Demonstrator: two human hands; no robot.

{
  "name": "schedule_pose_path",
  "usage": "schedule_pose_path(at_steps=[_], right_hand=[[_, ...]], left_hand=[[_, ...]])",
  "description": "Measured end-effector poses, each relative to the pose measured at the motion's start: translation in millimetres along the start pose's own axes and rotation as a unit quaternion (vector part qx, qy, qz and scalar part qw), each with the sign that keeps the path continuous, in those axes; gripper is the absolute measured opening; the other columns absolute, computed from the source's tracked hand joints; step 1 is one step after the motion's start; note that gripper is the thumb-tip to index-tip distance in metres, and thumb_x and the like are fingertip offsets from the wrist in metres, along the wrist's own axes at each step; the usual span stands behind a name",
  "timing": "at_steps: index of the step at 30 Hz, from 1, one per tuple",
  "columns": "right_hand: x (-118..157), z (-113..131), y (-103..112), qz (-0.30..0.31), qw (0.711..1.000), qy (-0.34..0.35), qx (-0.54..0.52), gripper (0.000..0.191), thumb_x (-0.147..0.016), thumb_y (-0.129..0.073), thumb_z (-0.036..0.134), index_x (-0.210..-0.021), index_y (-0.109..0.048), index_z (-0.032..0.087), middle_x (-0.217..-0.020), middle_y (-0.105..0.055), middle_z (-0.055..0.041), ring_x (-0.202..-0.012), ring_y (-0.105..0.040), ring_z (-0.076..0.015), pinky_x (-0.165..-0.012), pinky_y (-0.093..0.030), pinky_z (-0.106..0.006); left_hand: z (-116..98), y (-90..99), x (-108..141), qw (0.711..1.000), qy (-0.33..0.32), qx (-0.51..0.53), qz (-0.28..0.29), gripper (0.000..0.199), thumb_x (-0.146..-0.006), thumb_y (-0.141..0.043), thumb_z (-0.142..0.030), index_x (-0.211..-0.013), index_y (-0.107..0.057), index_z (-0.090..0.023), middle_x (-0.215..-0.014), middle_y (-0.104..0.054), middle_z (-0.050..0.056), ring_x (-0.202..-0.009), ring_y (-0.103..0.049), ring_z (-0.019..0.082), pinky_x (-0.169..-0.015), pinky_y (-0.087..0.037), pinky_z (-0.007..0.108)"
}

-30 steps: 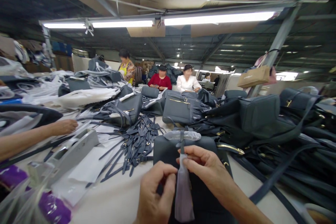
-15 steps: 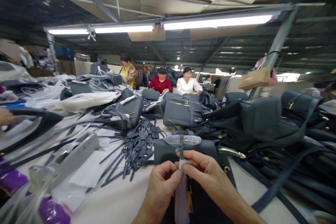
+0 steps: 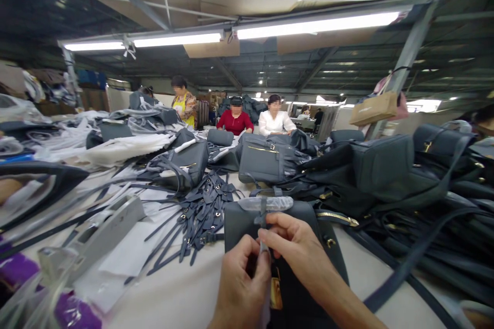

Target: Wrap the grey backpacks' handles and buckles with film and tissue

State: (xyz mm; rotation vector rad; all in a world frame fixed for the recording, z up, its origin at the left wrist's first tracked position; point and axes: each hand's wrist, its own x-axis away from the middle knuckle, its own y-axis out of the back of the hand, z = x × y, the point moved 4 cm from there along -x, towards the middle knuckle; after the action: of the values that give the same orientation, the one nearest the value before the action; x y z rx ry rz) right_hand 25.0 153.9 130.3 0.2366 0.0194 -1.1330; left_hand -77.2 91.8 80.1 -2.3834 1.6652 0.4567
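Observation:
A dark blue-grey bag [image 3: 237, 223] lies in front of me on the pale table, with a plastic-wrapped handle [image 3: 280, 203] along its top. Down the bag's middle runs a narrow strap [image 3: 263, 211], partly covered by whitish wrapping [image 3: 263, 248]. My left hand [image 3: 245, 282] is closed, pinching the wrapped strap between thumb and fingers. Just above and to the right, my right hand [image 3: 299, 247] has its fingertips closed on the same strap. A gold-coloured metal piece [image 3: 276, 290] shows on the bag below my hands. Fingers hide part of the strap.
Loose dark straps with small buckles [image 3: 206, 208] are heaped to the left, near a grey angled holder [image 3: 104, 231]. More bags [image 3: 260, 159] stand behind, and a large pile [image 3: 386, 169] fills the right. Co-workers [image 3: 235, 119] sit across the table.
My left hand has turned and shifted slightly lower, covering more of the whitish wrapping. The fingers of my right hand have moved a little on the strap. The view has shifted slightly.

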Motion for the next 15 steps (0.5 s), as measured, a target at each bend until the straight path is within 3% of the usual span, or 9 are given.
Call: schedule_pose_path(at_steps=[3,5,8,11,13,15], right_hand=[[2,6,-2,0.019,0.999,0.023,0.027,0.028,-0.075,-0.065,0.043,-0.074,-0.068,0.016,-0.056,-0.057,0.0031,-0.051,-0.052,-0.0117,-0.05,-0.041,-0.023],[3,9,0,0.047,0.999,0.02,0.009,0.038,-0.081,-0.06,0.052,-0.07,-0.067,0.016,-0.057,-0.059,0.0009,-0.052,-0.053,-0.0118,-0.046,-0.036,-0.021],[4,9,8,0.069,0.996,-0.019,-0.059,0.053,-0.085,-0.052,0.063,-0.084,-0.07,0.013,-0.072,-0.069,-0.0073,-0.057,-0.06,-0.0147,-0.04,-0.028,-0.02],[12,10,22,0.031,0.993,-0.04,-0.11,0.06,-0.083,-0.054,0.066,-0.099,-0.071,0.011,-0.092,-0.074,-0.0155,-0.061,-0.063,-0.0155,-0.039,-0.029,-0.019],[24,12,31,0.016,0.994,-0.028,-0.108,0.055,-0.082,-0.057,0.063,-0.101,-0.071,0.012,-0.096,-0.075,-0.0156,-0.059,-0.063,-0.0131,-0.04,-0.03,-0.018],[38,11,43,0.02,0.998,-0.012,-0.066,0.047,-0.083,-0.059,0.056,-0.099,-0.071,0.014,-0.095,-0.076,-0.0132,-0.058,-0.063,-0.0115,-0.041,-0.03,-0.018]], left_hand=[[4,-0.2,0,1.0,0.022,0.015,0.002,0.033,-0.087,-0.06,-0.045,-0.07,-0.058,-0.017,-0.062,-0.052,-0.002,-0.057,-0.045,0.011,-0.054,-0.034,0.021],[5,-0.1,-3,0.998,0.042,0.056,0.002,0.036,-0.084,-0.064,-0.05,-0.07,-0.055,-0.018,-0.065,-0.055,-0.001,-0.059,-0.046,0.011,-0.055,-0.036,0.021],[2,0.8,-8,0.991,0.068,0.115,-0.003,0.045,-0.075,-0.072,-0.056,-0.068,-0.048,-0.019,-0.063,-0.056,-0.002,-0.059,-0.048,0.011,-0.055,-0.038,0.02],[-4,0.0,-8,0.981,0.11,0.158,0.032,0.045,-0.068,-0.076,-0.058,-0.075,-0.057,-0.017,-0.063,-0.063,0.0,-0.06,-0.056,0.013,-0.057,-0.044,0.021],[-7,1.4,-5,0.976,0.14,0.162,0.049,0.049,-0.066,-0.078,-0.057,-0.09,-0.066,-0.016,-0.067,-0.069,0.002,-0.061,-0.061,0.015,-0.057,-0.047,0.022],[-3,7.7,-5,0.978,0.158,0.137,0.016,0.051,-0.059,-0.083,-0.056,-0.088,-0.071,-0.016,-0.064,-0.07,0.002,-0.062,-0.064,0.017,-0.056,-0.051,0.022]])
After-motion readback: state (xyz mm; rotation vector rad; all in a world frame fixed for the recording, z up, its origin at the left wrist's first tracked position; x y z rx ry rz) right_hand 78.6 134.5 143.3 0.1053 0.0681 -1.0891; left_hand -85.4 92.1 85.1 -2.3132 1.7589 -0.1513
